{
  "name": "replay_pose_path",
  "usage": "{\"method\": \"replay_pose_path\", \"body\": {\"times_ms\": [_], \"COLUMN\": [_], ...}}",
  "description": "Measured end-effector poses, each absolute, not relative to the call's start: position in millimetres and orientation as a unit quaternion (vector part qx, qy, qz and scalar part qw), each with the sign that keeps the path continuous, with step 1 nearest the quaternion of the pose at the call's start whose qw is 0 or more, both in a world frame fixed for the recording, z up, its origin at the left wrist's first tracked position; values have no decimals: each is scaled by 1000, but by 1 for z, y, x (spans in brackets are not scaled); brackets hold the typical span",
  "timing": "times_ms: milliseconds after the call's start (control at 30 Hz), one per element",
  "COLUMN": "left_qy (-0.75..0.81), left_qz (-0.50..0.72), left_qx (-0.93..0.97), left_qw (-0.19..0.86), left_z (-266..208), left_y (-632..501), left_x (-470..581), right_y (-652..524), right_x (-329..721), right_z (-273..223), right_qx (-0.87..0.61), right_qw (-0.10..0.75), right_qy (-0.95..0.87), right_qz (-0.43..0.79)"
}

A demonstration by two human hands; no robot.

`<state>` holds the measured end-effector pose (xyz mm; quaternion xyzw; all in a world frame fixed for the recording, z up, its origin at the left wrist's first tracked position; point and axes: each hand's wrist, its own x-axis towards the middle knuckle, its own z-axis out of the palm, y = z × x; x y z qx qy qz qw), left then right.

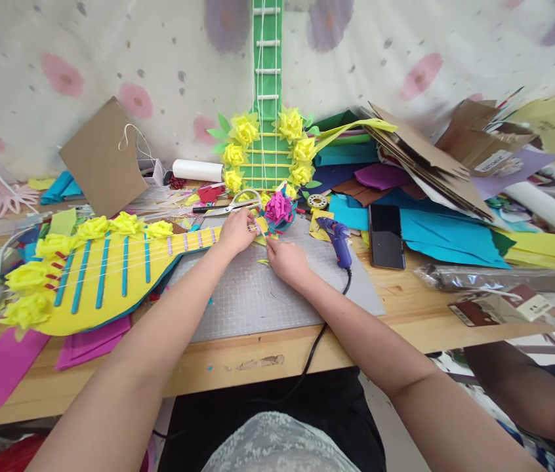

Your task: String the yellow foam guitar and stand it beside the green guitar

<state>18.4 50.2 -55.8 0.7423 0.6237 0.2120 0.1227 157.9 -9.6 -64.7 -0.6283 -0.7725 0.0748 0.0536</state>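
A yellow craft guitar [105,282] with teal strips, white strings and yellow paper flowers lies on the left, its neck running toward the middle. My left hand [238,231] is closed around the narrow end of that neck. My right hand [287,259] pinches right beside the neck's tip; what lies between its fingers is too small to make out. Just beyond both hands sits a magenta paper flower [279,207]. White-handled scissors [244,200] lie behind my left hand. To the right of my right hand, a blue glue gun [337,241] rests on the grey cutting mat [238,295].
A green craft guitar [267,118] with yellow flowers leans upright at the back. A phone [386,237], blue paper sheets [447,236] and stacked cardboard [420,157] crowd the right side. The glue gun's black cord [313,351] hangs over the table's front edge. Another person's arm [518,387] is at lower right.
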Motion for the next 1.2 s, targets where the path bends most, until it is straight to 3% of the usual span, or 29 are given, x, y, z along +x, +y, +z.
{"method": "replay_pose_path", "body": {"times_ms": [767, 1200], "left_qy": [624, 624], "left_qz": [228, 227], "left_qx": [736, 736], "left_qw": [128, 131], "left_z": [-56, -57], "left_y": [47, 47], "left_x": [19, 19], "right_y": [-3, -11], "right_x": [158, 161], "right_z": [-65, -63], "right_qx": [-580, -626], "right_qw": [39, 96], "right_qy": [-807, -766], "right_qz": [104, 110]}}
